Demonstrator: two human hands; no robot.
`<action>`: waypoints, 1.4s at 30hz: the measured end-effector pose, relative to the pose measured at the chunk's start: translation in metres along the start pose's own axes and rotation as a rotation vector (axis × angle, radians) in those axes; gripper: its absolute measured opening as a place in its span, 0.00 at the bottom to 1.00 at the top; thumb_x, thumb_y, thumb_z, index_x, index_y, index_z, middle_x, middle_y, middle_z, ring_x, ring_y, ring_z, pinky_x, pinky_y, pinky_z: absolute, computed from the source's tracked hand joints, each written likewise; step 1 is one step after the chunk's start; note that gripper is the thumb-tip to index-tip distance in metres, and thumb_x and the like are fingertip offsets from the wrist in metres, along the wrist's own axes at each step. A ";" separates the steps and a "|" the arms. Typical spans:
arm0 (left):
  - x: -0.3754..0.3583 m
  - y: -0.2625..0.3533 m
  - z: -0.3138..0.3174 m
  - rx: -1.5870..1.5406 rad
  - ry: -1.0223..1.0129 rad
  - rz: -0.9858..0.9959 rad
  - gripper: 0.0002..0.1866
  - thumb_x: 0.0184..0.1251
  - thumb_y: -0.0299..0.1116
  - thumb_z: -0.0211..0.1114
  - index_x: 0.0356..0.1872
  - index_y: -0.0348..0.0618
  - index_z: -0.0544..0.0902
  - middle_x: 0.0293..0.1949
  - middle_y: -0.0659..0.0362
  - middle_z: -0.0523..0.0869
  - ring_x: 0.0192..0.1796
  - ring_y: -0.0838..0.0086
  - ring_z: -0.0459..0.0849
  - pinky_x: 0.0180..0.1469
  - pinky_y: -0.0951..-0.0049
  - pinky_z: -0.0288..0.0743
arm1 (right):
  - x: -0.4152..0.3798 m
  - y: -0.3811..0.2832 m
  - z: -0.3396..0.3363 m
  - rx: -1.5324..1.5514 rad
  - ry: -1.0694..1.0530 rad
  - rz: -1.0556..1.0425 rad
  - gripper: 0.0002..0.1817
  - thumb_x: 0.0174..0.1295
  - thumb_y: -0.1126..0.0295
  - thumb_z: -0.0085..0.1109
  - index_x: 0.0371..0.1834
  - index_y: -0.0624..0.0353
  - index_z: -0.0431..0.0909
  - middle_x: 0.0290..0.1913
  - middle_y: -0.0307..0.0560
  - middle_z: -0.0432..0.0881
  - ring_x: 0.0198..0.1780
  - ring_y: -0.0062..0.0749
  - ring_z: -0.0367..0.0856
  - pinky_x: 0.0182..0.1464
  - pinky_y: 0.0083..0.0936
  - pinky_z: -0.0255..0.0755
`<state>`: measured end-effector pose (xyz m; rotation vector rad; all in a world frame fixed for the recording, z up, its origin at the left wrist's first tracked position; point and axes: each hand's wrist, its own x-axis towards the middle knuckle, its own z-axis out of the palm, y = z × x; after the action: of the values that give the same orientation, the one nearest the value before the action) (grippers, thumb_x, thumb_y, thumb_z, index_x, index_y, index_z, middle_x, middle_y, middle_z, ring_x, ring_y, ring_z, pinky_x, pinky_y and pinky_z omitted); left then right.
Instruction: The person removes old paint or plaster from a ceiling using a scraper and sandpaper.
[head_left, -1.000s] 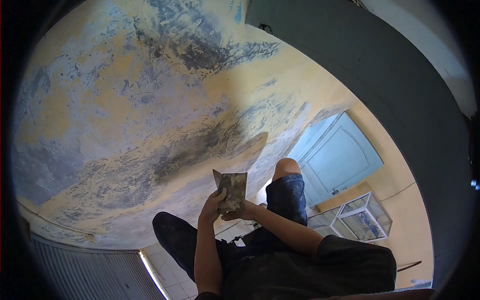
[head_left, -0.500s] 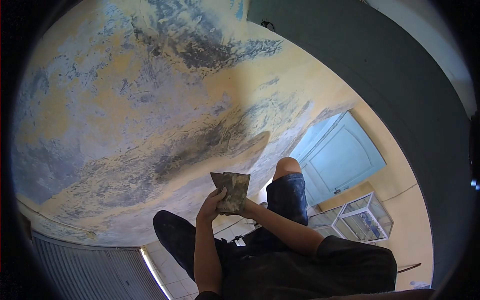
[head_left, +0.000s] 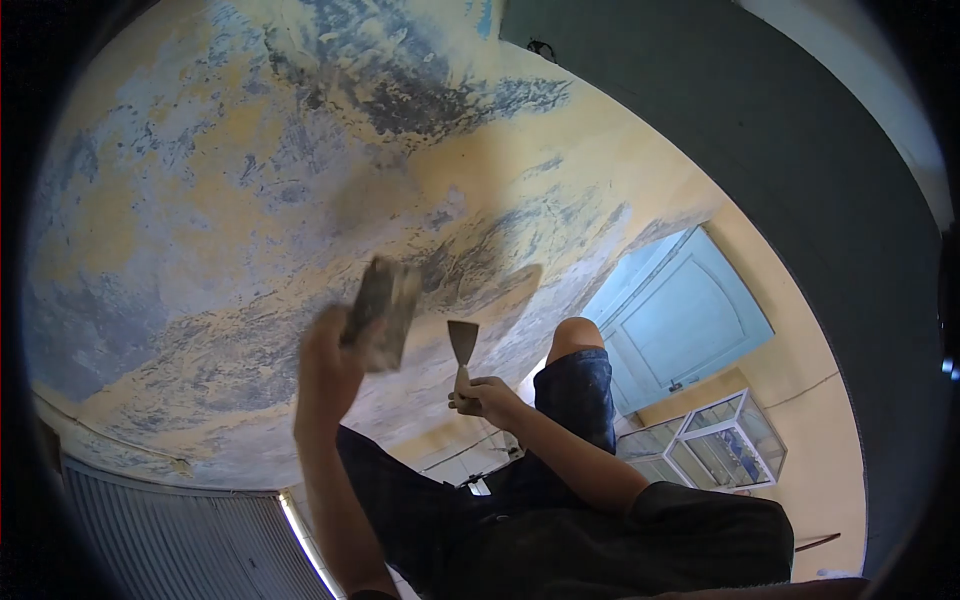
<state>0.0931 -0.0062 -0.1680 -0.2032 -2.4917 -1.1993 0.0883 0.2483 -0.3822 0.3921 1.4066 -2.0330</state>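
Head view: left hand (head_left: 328,365), blurred, grip closed on a wide scraper (head_left: 383,313), grimy blade raised toward the patchy wall (head_left: 200,200) at 10 o'clock. Right hand (head_left: 485,397), grip wrapped around a narrow putty knife (head_left: 462,345), blade upright, at centre.

You are in a room under renovation: patchy scraped yellow-blue wall (head_left: 250,200), blue door (head_left: 680,320), tiled floor (head_left: 320,545), glass display case (head_left: 715,440).
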 end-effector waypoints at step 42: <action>0.223 0.055 -0.155 1.265 0.972 1.072 0.18 0.71 0.41 0.63 0.54 0.42 0.84 0.51 0.60 0.88 0.44 0.66 0.82 0.50 0.67 0.70 | -0.085 -0.264 0.095 -0.065 0.178 -1.353 0.18 0.73 0.70 0.57 0.61 0.68 0.78 0.19 0.28 0.68 0.18 0.07 0.56 0.18 0.12 0.47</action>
<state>-0.0563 -0.0982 0.0460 -0.3778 -1.3933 0.6380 -0.0069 0.2508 -0.1045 -0.6339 2.1441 -2.9548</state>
